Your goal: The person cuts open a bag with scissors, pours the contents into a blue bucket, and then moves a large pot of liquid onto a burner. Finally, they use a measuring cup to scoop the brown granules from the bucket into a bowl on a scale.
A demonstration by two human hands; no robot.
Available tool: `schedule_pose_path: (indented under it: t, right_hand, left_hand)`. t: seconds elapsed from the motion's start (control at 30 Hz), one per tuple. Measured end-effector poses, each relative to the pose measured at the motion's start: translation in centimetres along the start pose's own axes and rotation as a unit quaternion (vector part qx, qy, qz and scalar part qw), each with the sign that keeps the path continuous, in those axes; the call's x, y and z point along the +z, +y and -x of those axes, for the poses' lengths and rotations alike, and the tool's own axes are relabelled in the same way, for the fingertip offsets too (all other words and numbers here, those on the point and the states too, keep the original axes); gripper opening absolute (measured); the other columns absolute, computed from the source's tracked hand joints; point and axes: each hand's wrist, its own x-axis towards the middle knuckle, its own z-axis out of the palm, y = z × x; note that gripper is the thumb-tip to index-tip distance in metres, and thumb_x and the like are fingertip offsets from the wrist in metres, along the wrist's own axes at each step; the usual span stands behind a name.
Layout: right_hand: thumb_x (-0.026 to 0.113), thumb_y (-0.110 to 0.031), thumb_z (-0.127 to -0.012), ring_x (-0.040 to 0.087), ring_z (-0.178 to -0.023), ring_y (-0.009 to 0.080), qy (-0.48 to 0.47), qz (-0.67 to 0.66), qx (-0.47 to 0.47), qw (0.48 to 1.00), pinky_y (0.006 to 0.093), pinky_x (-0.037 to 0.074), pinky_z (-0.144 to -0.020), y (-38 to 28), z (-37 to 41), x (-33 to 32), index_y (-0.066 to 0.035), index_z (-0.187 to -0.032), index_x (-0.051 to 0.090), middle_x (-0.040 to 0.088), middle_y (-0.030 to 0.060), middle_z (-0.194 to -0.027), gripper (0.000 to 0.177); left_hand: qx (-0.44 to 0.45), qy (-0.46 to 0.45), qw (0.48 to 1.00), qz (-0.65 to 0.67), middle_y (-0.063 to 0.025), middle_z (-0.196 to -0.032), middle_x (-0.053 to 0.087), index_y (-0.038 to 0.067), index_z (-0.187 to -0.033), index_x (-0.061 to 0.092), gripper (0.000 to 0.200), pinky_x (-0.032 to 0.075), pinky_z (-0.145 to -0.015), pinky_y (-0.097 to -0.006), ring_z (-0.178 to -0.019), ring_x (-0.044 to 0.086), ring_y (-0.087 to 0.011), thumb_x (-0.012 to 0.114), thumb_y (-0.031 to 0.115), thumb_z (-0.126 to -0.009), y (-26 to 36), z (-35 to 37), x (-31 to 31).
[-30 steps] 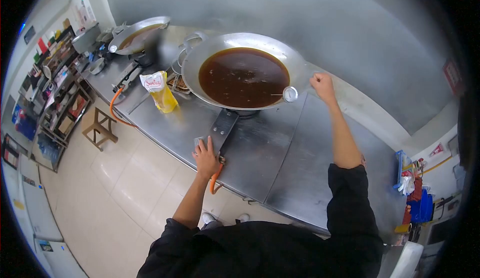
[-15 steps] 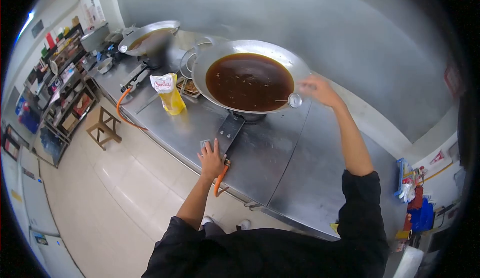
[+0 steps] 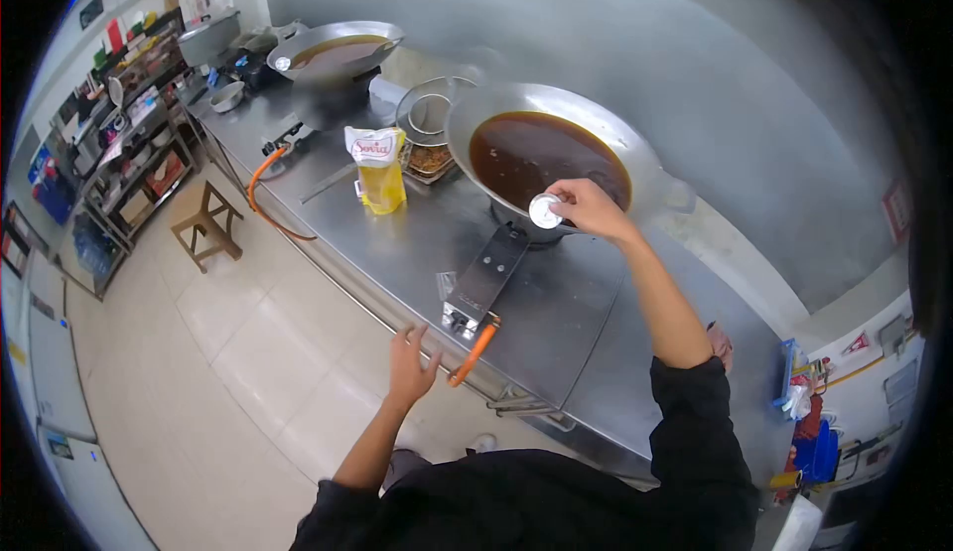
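A wide metal wok (image 3: 650, 169) of dark brown liquid (image 3: 541, 149) sits on a gas burner (image 3: 486, 271). Over the wok's near rim, my right hand (image 3: 593, 210) pinches a round dial thermometer (image 3: 545, 210) by its edge, its white face turned up. I cannot make out the thermometer's stem. My left hand (image 3: 409, 368) hovers off the table's front edge with its fingers apart and nothing in them. Close to it are the burner's control end (image 3: 461, 321) and an orange gas hose (image 3: 475, 354).
An oil pouch (image 3: 379, 174) stands left of the wok. Behind it are a wire strainer (image 3: 434, 109) and a tray of brown bits (image 3: 431, 160). A second wok (image 3: 338, 35) sits further left on the steel table (image 3: 586, 288). A wooden stool (image 3: 205, 223) stands on the floor.
My right hand has taken hold of the dial thermometer and moved it along the wok's near rim. My left hand has drawn back from the burner's control end.
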Motion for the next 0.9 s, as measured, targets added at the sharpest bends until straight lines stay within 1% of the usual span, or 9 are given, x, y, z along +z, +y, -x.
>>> schedule_pose_path:
  t: [0.1, 0.17, 0.23, 0.3, 0.43, 0.57, 0.63, 0.73, 0.9]
  right_hand:
    - [0.063, -0.011, -0.076, 0.062, -0.078, 0.0213, 0.048, 0.078, 0.010, 0.996, 0.0329, 0.048, -0.072, -1.4, -2.7, 2.5, 0.003, -0.096, 0.064, 0.066, 0.0144, -0.084, 0.024]
    - [0.062, -0.011, -0.075, 0.062, -0.079, 0.0197, 0.025, 0.086, 0.068, 0.994, 0.0328, 0.048, -0.073, -2.8, -3.5, 2.6, 0.002, -0.093, 0.066, 0.067, 0.0128, -0.084, 0.022]
    - [0.059, -0.008, -0.078, 0.049, -0.057, 0.0057, 0.034, 0.020, 0.097, 0.994, 0.0215, 0.040, -0.050, -2.9, -3.0, 2.8, -0.001, -0.094, 0.064, 0.058, 0.0004, -0.072, 0.018]
    - [0.058, -0.008, -0.076, 0.046, -0.053, 0.0047, 0.049, 0.031, 0.103, 0.993, 0.0208, 0.036, -0.045, -2.9, -2.5, 3.2, -0.003, -0.093, 0.063, 0.057, -0.0017, -0.071, 0.018]
    - [0.056, -0.003, -0.075, 0.055, -0.076, 0.0119, 0.135, -0.037, 0.096, 0.985, 0.0255, 0.045, -0.067, -0.5, -1.8, 4.2, -0.007, -0.106, 0.061, 0.060, 0.0026, -0.088, 0.033]
    - [0.058, -0.007, -0.083, 0.051, -0.082, 0.0137, 0.417, 0.063, 0.039, 0.906, 0.0264, 0.044, -0.074, -2.1, -2.2, 7.8, -0.009, -0.120, 0.056, 0.054, 0.0056, -0.096, 0.037]
    - [0.058, -0.009, -0.087, 0.050, -0.083, 0.0137, 0.519, 0.078, 0.007, 0.851, 0.0272, 0.043, -0.077, -2.3, -3.9, 10.6, -0.010, -0.120, 0.056, 0.054, 0.0040, -0.098, 0.033]
    - [0.057, -0.010, -0.088, 0.050, -0.086, 0.0131, 0.597, 0.102, -0.031, 0.795, 0.0273, 0.042, -0.078, -8.7, -8.4, 16.1, -0.008, -0.117, 0.057, 0.053, 0.0030, -0.100, 0.028]
    - [0.056, -0.008, -0.089, 0.047, -0.085, 0.0109, 0.549, -0.114, -0.096, 0.822, 0.0250, 0.040, -0.078, -15.3, -23.4, 26.0, -0.005, -0.115, 0.055, 0.050, 0.0010, -0.093, 0.026]
  left_hand:
    - [-0.121, -0.014, 0.992, -0.025, -0.0267, -0.115, 0.047, 0.002, -0.120, 0.048, 0.049, 0.035, -0.095, -0.0465, -0.111, 0.042, -0.0414, 0.067, 0.018, -0.078, -6.3, 9.1, -4.4]
    - [-0.280, -0.055, 0.956, -0.064, -0.0267, -0.114, 0.047, 0.000, -0.118, 0.049, 0.044, 0.036, -0.096, -0.0454, -0.111, 0.042, -0.0401, 0.063, 0.018, -0.080, -14.4, 20.9, -9.1]
    - [-0.403, -0.083, 0.907, -0.093, -0.0265, -0.112, 0.049, -0.001, -0.116, 0.049, 0.046, 0.037, -0.095, -0.0452, -0.108, 0.045, -0.0405, 0.064, 0.021, -0.079, -19.2, 29.5, -12.7]
    - [-0.534, -0.176, 0.818, -0.118, -0.0269, -0.109, 0.054, -0.002, -0.116, 0.050, 0.053, 0.041, -0.092, -0.0442, -0.105, 0.049, -0.0428, 0.064, 0.032, -0.078, -23.0, 36.7, -16.9]
    - [-0.659, -0.236, 0.707, -0.096, -0.0251, -0.116, 0.055, -0.002, -0.116, 0.053, 0.060, 0.043, -0.093, -0.0414, -0.111, 0.051, -0.0403, 0.062, 0.043, -0.077, -27.3, 43.2, -25.1]
    - [-0.687, -0.167, 0.706, -0.035, -0.0226, -0.112, 0.060, 0.000, -0.110, 0.058, 0.058, 0.044, -0.093, -0.0403, -0.108, 0.055, -0.0362, 0.061, 0.047, -0.077, -35.0, 42.5, -29.9]
    - [-0.641, -0.142, 0.753, -0.054, -0.0226, -0.107, 0.062, 0.002, -0.110, 0.059, 0.054, 0.045, -0.091, -0.0400, -0.104, 0.057, -0.0361, 0.061, 0.045, -0.078, -37.8, 39.0, -32.3]
    - [-0.605, -0.123, 0.786, -0.038, -0.0220, -0.102, 0.064, 0.005, -0.110, 0.060, 0.048, 0.046, -0.089, -0.0391, -0.100, 0.060, -0.0348, 0.060, 0.042, -0.081, -41.1, 31.4, -35.2]
    - [-0.591, -0.097, 0.801, 0.011, -0.0198, -0.095, 0.066, 0.007, -0.110, 0.060, 0.042, 0.049, -0.084, -0.0377, -0.093, 0.063, -0.0315, 0.059, 0.039, -0.084, -44.1, 20.1, -42.0]
